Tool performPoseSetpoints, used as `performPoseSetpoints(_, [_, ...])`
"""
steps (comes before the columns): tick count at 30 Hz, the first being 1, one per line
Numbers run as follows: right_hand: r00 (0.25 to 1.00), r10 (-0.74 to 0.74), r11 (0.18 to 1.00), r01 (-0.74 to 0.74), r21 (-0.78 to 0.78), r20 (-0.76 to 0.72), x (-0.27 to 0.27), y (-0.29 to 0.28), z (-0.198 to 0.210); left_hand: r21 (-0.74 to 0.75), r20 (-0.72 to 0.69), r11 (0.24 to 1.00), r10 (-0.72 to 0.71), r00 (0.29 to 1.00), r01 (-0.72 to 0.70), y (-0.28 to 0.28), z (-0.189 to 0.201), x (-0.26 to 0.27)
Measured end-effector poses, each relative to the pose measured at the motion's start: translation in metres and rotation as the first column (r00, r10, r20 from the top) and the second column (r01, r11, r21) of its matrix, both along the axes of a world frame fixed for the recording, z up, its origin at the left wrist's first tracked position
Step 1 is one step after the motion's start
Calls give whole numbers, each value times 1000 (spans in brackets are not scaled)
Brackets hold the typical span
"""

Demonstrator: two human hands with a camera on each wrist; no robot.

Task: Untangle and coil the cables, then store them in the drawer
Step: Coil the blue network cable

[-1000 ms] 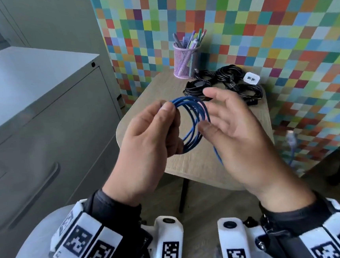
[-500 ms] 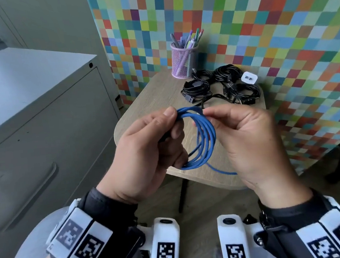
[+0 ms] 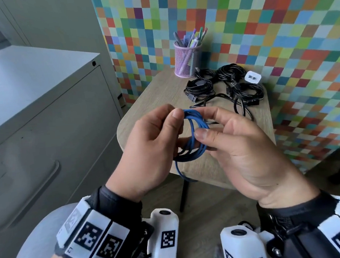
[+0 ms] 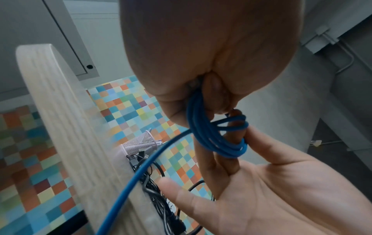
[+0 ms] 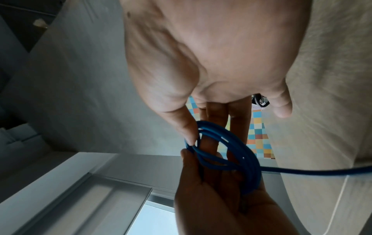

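Setting: a small wooden table (image 3: 154, 101) on dark legs stands beyond the grip, backed by a wall of multicoloured squares (image 3: 259, 28). Left of the grip, a grey metal cabinet (image 3: 40, 111) under daylight; below it, wood-look flooring (image 3: 212, 197).
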State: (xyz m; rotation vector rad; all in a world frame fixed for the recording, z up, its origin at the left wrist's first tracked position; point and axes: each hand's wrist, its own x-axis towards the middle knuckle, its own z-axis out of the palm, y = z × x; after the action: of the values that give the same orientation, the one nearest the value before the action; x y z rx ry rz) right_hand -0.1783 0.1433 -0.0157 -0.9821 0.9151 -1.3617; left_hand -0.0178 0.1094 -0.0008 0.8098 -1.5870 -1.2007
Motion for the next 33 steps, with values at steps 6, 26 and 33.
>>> performPoseSetpoints(6, [997,70,997,-69,-30,34,2,4,6,43,-92,999,25,995,-21,-8,-8,5])
performPoseSetpoints(26, [884,-330,927,235,-293,-333,5,-6,-10,166,-307,972,-113,945,169,-3,-13,-7])
performPoseSetpoints(33, [933,-317,926,265,-269,-170,14,-5,-16,152,-284,985,-30,958,76,-8,-16,-5])
